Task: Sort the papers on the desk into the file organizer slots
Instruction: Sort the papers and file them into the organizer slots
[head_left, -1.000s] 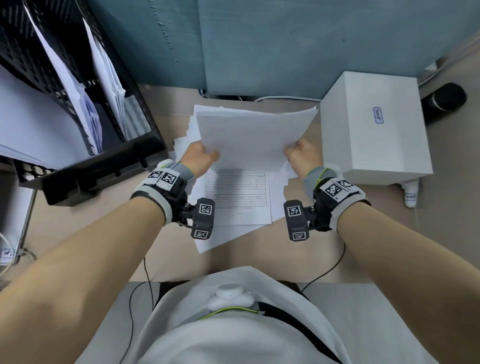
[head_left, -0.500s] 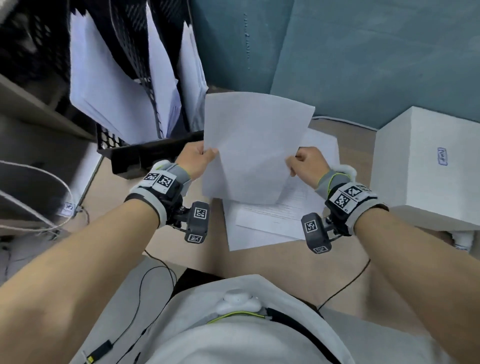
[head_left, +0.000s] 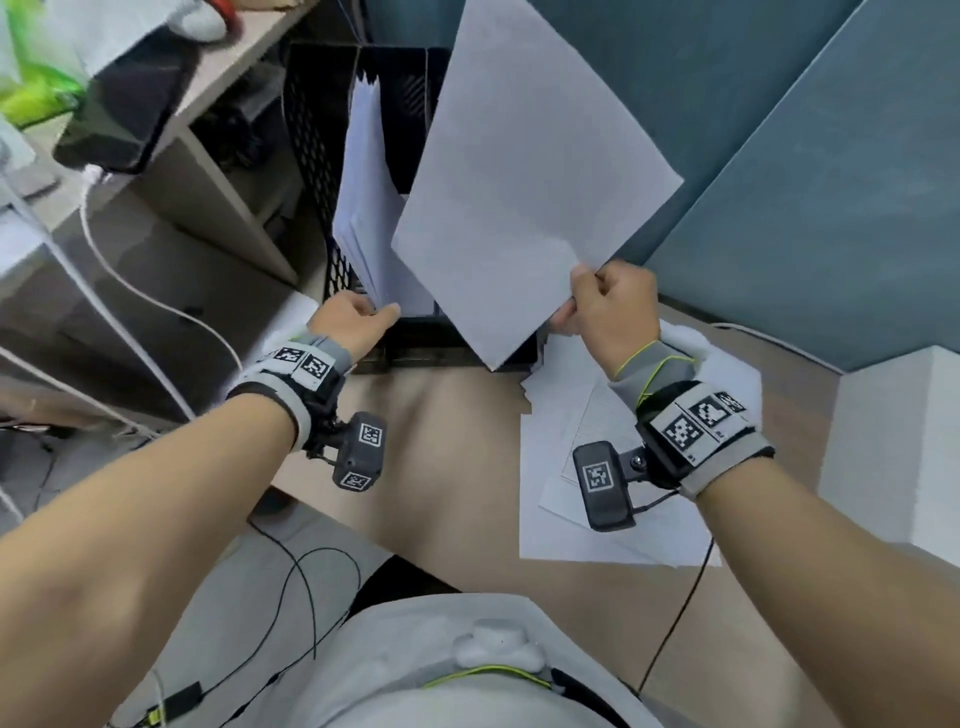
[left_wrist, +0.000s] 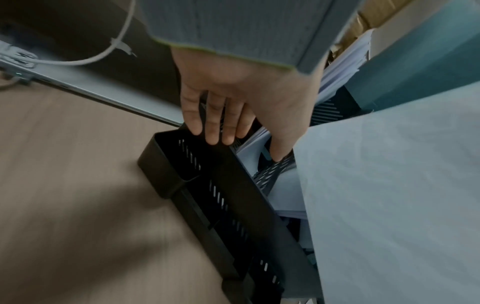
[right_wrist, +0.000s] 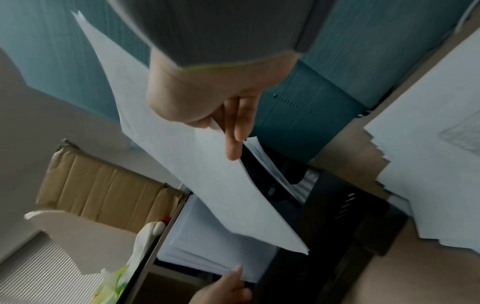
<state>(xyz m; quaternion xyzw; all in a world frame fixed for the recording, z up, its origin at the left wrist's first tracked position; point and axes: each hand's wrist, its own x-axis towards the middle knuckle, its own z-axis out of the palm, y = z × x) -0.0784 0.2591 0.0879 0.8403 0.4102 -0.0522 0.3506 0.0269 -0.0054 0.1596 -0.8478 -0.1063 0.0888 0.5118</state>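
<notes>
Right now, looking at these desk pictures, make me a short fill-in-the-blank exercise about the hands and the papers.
1. The sheet held up over the desk is pinched by the ____ hand.
2. The left hand rests at the black file ____, on papers already standing in it.
3. The unsorted pile lies on the ____ under the right wrist.
4. The white box stands at the far ____ of the head view.

Missing words: right; organizer; desk; right
</notes>
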